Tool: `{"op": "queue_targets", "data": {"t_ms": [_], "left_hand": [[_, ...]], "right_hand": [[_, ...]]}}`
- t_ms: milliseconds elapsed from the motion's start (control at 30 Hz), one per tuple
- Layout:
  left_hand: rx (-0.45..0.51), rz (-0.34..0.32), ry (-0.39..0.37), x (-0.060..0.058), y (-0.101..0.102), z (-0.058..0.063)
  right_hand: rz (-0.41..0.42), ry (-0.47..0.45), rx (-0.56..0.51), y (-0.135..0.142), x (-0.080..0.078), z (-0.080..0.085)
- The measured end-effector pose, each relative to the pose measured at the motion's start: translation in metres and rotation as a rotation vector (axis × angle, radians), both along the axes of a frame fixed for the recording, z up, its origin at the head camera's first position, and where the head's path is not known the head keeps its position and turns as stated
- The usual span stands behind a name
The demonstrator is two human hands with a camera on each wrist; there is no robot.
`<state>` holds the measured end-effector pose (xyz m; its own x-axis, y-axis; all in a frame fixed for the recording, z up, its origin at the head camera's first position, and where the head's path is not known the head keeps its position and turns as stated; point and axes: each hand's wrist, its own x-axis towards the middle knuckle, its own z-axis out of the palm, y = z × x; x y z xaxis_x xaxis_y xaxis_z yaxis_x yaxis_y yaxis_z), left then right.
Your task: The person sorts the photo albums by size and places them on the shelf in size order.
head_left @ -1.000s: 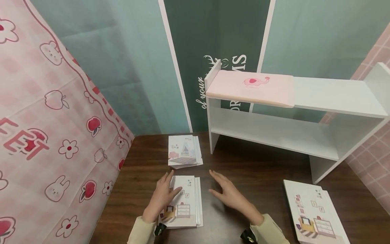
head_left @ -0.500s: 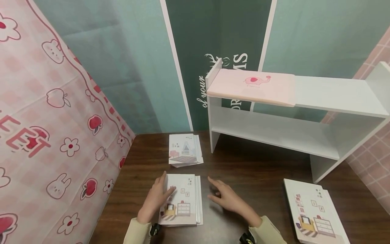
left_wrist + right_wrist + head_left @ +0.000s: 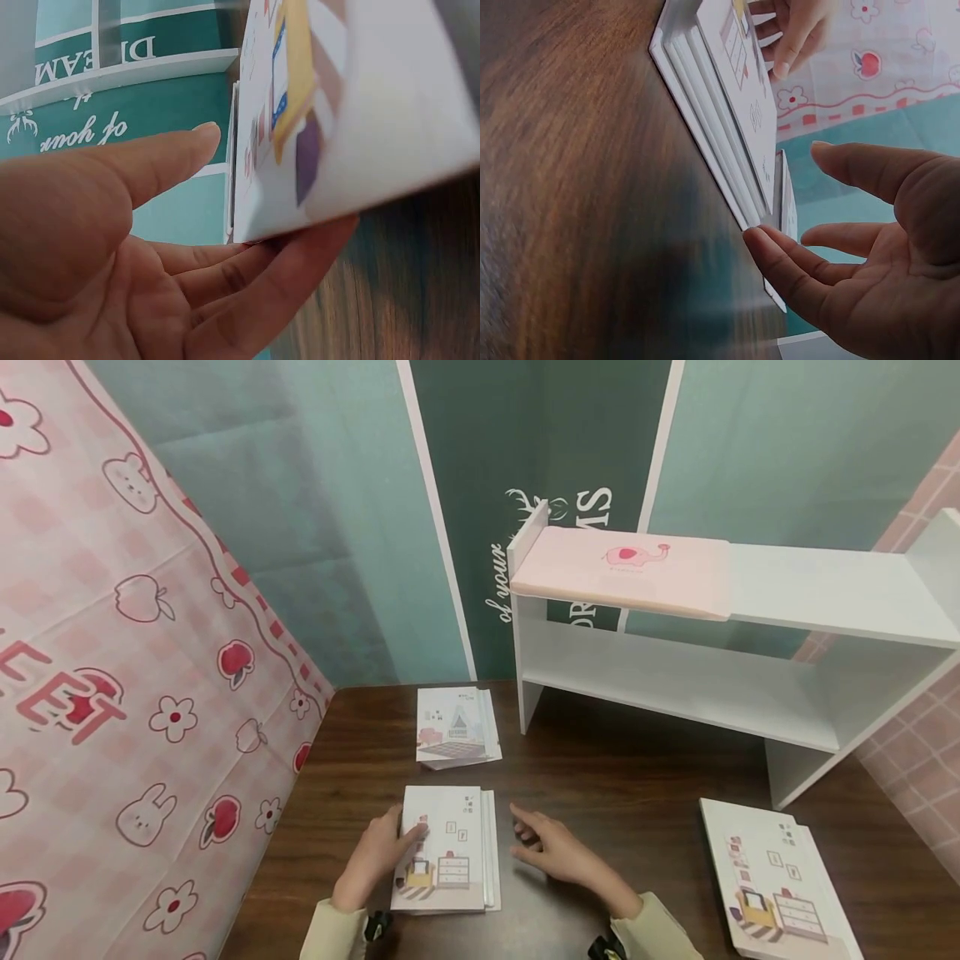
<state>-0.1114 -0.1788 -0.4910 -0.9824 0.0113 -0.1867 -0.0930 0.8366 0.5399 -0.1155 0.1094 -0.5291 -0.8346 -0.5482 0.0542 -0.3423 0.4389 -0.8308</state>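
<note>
Left hand [image 3: 372, 856], loosely spread, touches the books [image 3: 448, 852]; right hand [image 3: 558, 852], relaxed, hangs empty beside them. Likely stiff and slippery, they want squeezing from both sides.

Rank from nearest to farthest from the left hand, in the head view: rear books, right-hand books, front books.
1. Front books: immediately at the left hand.
2. Rear books: behind the front ones.
3. Right-hand books: across the table, on the right.
</note>
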Motion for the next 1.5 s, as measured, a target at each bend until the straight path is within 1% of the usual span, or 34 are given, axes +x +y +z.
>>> {"op": "queue_targets", "data": {"t_ms": [133,200,233,300,433,600,900,1033,1200,1367,1500], "left_hand": [[-0.002,0.001,-0.059,0.000,-0.002,0.000],[0.002,-0.006,-0.093,0.000,-0.004,-0.001],[0.003,-0.014,-0.098,0.000,-0.005,-0.002],[0.017,-0.031,-0.101,0.002,-0.006,-0.003],[0.050,-0.041,-0.103,0.005,-0.009,-0.004],[0.110,-0.035,-0.136,0.007,-0.011,-0.004],[0.168,-0.051,-0.171,0.012,-0.015,-0.009],[0.181,-0.039,-0.175,0.011,-0.016,-0.010],[0.164,-0.022,-0.167,0.009,-0.017,-0.011],[0.196,-0.053,-0.171,0.009,-0.017,-0.017],[0.217,-0.067,-0.174,0.012,-0.017,-0.018]], "right_hand": [[0.024,-0.016,-0.015,-0.001,0.000,-0.003],[0.033,-0.032,-0.025,-0.001,0.000,-0.004],[0.038,-0.041,-0.030,-0.001,-0.001,-0.005],[0.051,-0.056,-0.042,-0.002,-0.001,-0.005],[0.075,-0.097,-0.055,-0.002,-0.004,-0.008],[0.076,-0.148,-0.055,-0.002,-0.005,-0.010],[0.093,-0.272,-0.148,-0.002,-0.002,-0.012],[0.084,-0.338,-0.183,-0.002,-0.005,-0.013],[0.079,-0.390,-0.227,-0.003,-0.007,-0.013],[0.087,-0.428,-0.248,-0.004,-0.006,-0.014],[0.091,-0.450,-0.270,-0.004,-0.003,-0.014]]}}
